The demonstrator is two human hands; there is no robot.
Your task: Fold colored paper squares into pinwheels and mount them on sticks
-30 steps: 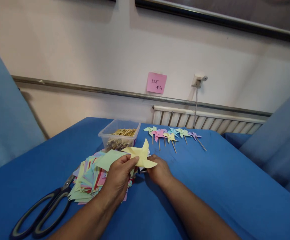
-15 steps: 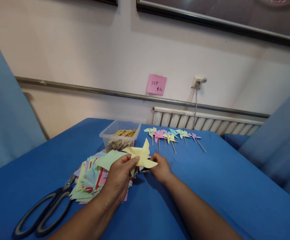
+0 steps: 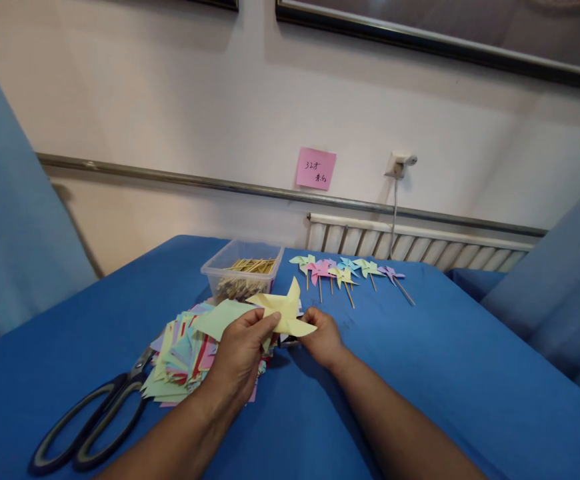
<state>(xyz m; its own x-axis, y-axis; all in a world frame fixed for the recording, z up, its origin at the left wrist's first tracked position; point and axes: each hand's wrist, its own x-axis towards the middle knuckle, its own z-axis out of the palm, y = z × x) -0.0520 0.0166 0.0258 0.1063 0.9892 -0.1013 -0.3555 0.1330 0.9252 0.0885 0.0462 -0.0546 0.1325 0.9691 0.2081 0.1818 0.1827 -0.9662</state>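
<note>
My left hand (image 3: 243, 343) pinches a pale yellow paper pinwheel (image 3: 288, 312) between thumb and fingers, its vanes folded in toward the middle. Just right of it, my right hand (image 3: 323, 339) is closed, fingertips together beside a small dark object (image 3: 287, 342) that the pinwheel partly covers. What those fingertips hold, if anything, is hidden. Under and left of my left hand lies a messy pile of coloured paper pieces (image 3: 183, 357), with a light green sheet (image 3: 223, 319) on top.
Large dark-handled scissors (image 3: 105, 407) lie at the left, blades partly under the paper. Behind the pile, a clear plastic box (image 3: 213, 272) holds thin wooden sticks (image 3: 253, 267). Several finished pinwheels on sticks (image 3: 343, 275) lie at the back of the blue-covered table (image 3: 420, 373).
The view has shifted very slightly. Both hands and the yellow pinwheel keep nearly the same places and grips.
</note>
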